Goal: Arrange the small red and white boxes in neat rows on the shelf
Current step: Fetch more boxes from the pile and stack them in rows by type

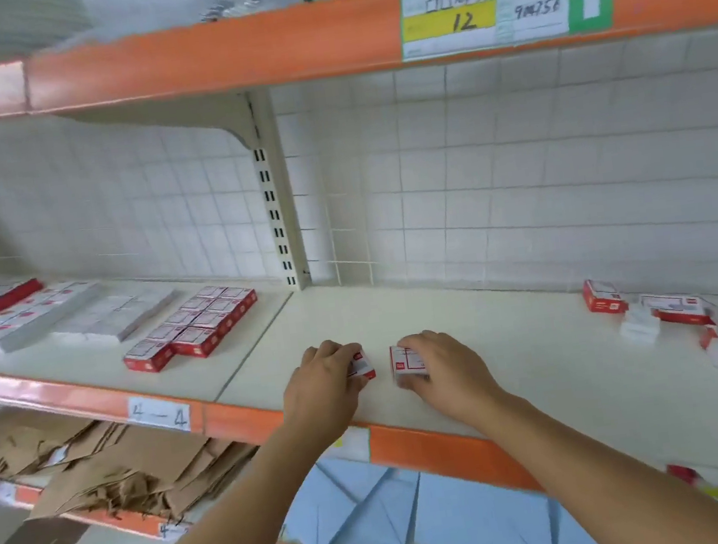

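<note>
While both forearms reach in from below, the cream-coloured metal shelf (468, 316) with its orange front edge spans the whole view, backed by a white wire-grid panel (517, 168). On the shelf below lie a flattened pile of brown cardboard (113, 468) at the left and folded pale blue sheets (425, 509) under the arms. Toward the shelf's left part, a tidy double row of small red and white boxes (193, 325) runs back toward the grid. At the far right, a loose scatter of red and white boxes (712, 330) lies at mixed angles, well apart from the hands. Near the front edge in the middle, the left hand (324, 386) curls its fingers round one small red and white box (362, 365), which sits on the shelf. Just beside it, a little apart, the right hand (445, 370) grips a second small red and white box (403, 364), also resting on the shelf surface.
</note>
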